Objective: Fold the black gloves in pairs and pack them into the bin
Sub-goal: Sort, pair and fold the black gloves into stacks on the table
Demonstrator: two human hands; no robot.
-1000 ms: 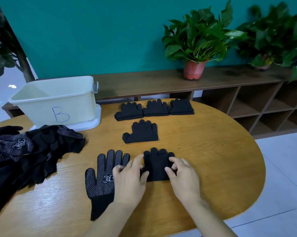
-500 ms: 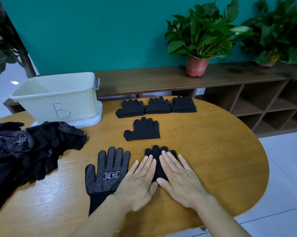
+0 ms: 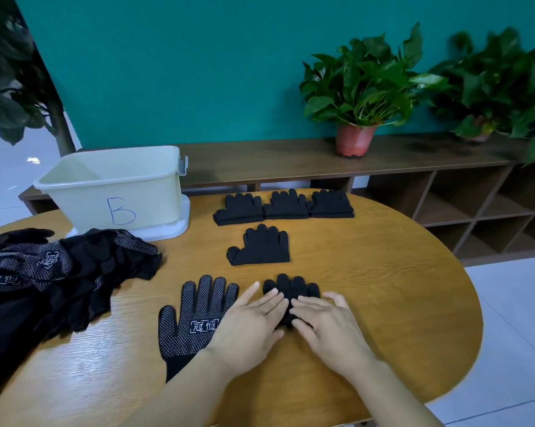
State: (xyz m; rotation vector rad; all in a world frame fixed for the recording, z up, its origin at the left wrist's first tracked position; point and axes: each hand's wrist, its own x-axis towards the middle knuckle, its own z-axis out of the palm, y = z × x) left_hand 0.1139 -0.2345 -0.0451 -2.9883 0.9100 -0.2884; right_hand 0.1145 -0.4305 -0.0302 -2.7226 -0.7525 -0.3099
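Wood-grain brown, the rounded oval tabletop [image 3: 383, 303] carries everything. On its left edge sprawls a loose heap of black knit gloves [image 3: 59, 278], some showing white grip dots and a white printed logo. Behind the heap stands a pale green plastic bin [image 3: 136, 192] (a blue "B" is written on its front wall), set on a white lid; no gloves show inside it. Along the far edge lies a row of three folded black glove bundles [image 3: 286, 206], side by side and touching, fingers pointing away. Near the front, a single unfolded black glove with white dots [image 3: 195, 315] lies flat, palm up. Between row and front sits one more folded black glove bundle [image 3: 261, 246].

The left hand [image 3: 250, 325] and right hand [image 3: 330, 325] lie flat, fingers straight, fingertips almost meeting, pressing down on a small folded black glove bundle [image 3: 290, 288] just right of the dotted glove.
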